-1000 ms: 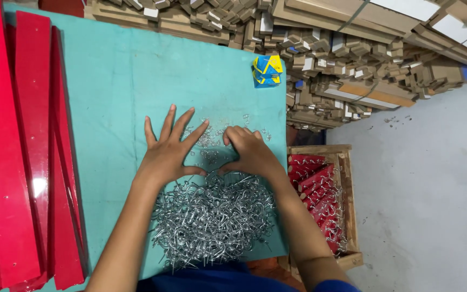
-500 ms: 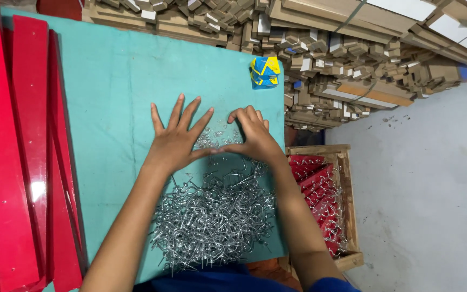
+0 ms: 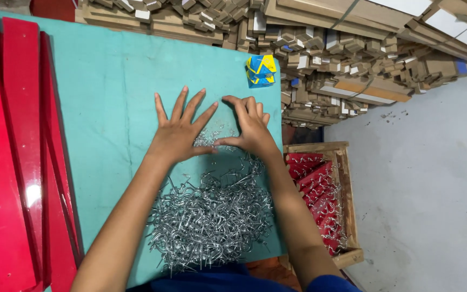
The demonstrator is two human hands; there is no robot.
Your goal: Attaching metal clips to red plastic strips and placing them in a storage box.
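Both hands lie flat on the teal-covered table (image 3: 104,92), at the far edge of a heap of small silver metal hooks (image 3: 212,216). The left hand (image 3: 178,132) is spread wide, palm down, fingers fanned toward the far side of the table. The right hand (image 3: 251,125) is just beside it, its fingers curled a little and its thumb reaching in toward the left thumb, so the two hands frame a small cluster of hooks (image 3: 212,136) set apart from the main heap. Neither hand pinches or lifts anything (whether any hook is trapped under a palm cannot be told).

The bulk of the hooks sits near the person's body, between the forearms, tangled and unsorted. Only the small cluster between the hands lies apart, so by the look of it most of the heap is not yet dealt with.

A blue and yellow box (image 3: 260,70) stands at the far right corner of the table. Long red panels (image 3: 20,162) lie along the left side. To the right, below the table, a wooden crate (image 3: 347,200) holds red pieces with hooks among them, and bundles of cardboard pieces (image 3: 352,59) are piled beyond.
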